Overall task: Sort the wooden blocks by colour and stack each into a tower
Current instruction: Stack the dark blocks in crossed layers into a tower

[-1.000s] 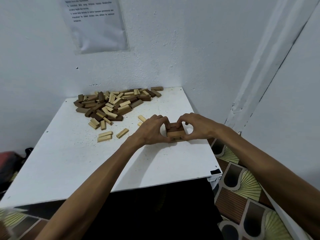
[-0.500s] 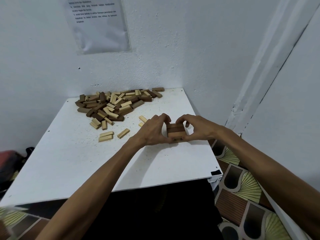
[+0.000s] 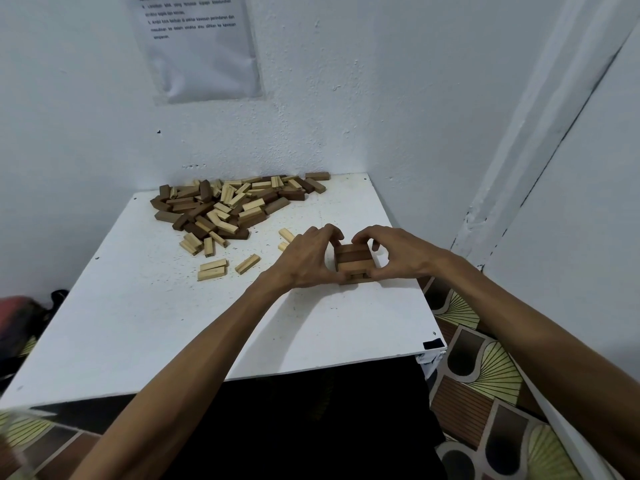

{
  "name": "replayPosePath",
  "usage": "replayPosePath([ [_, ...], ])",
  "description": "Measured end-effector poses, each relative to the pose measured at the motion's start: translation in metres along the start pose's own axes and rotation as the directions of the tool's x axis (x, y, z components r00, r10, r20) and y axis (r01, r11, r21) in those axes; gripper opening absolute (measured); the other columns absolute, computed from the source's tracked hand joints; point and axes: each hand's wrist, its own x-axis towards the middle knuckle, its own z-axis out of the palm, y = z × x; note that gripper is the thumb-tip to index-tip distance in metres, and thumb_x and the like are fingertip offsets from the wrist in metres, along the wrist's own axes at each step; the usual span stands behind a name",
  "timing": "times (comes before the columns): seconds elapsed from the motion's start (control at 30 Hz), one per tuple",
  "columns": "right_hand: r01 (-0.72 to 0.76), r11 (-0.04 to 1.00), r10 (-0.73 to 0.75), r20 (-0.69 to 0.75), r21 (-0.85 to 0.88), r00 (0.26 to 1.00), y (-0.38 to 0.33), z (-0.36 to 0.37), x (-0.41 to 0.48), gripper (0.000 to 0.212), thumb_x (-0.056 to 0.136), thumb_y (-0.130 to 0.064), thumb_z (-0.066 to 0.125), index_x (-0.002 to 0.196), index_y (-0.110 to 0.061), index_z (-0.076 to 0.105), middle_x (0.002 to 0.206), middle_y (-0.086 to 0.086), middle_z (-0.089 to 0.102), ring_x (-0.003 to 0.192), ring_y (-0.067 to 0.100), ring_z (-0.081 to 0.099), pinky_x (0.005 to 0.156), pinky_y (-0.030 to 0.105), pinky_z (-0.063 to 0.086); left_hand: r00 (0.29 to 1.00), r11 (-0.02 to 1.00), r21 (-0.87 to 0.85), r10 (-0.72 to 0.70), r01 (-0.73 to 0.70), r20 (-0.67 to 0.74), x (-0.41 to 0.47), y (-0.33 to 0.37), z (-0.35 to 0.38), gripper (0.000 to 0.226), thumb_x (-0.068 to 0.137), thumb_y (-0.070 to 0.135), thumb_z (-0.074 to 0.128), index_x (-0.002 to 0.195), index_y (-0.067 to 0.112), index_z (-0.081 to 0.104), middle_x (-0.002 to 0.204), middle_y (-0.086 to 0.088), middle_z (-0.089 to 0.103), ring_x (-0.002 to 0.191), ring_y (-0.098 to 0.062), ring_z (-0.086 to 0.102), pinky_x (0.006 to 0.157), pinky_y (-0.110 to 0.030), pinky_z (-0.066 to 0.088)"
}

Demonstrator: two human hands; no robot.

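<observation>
A short tower of brown blocks [image 3: 354, 262] stands on the white table [image 3: 173, 323] near its right edge. My left hand [image 3: 304, 258] curls round the tower's left side and my right hand [image 3: 394, 254] curls round its right side, fingertips on the top layer. A mixed pile of brown and pale blocks [image 3: 225, 206] lies at the back of the table. Several loose pale blocks [image 3: 212, 270] lie between the pile and my hands.
White walls close in the table at the back and right. A printed sheet [image 3: 201, 46] hangs on the back wall. Patterned floor [image 3: 485, 393] shows past the table's right edge, and a dark bag [image 3: 20, 317] sits at the far left.
Both hands stay cupped round the brown tower. My fingers have shifted slightly up, so the tower's top layers show more between them.
</observation>
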Motion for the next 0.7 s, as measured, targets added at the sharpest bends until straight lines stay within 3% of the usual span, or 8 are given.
replayPosePath([
  [0.7, -0.013, 1.0, 0.013, 0.016, 0.025, 1.0, -0.0021, -0.0004, -0.0048, 0.067, 0.084, -0.038, 0.08, 0.141, -0.031, 0.047, 0.134, -0.014, 0.053, 0.11, 0.011, 0.056, 0.092, 0.031, 0.049, 1.0, 1.0, 0.009, 0.019, -0.019, -0.003, -0.0015, -0.0009, 0.0014, 0.08, 0.071, 0.056, 0.087, 0.133, 0.019, 0.051, 0.126, 0.006, 0.062, 0.105, -0.015, 0.05, 0.084, -0.035, 0.044],
])
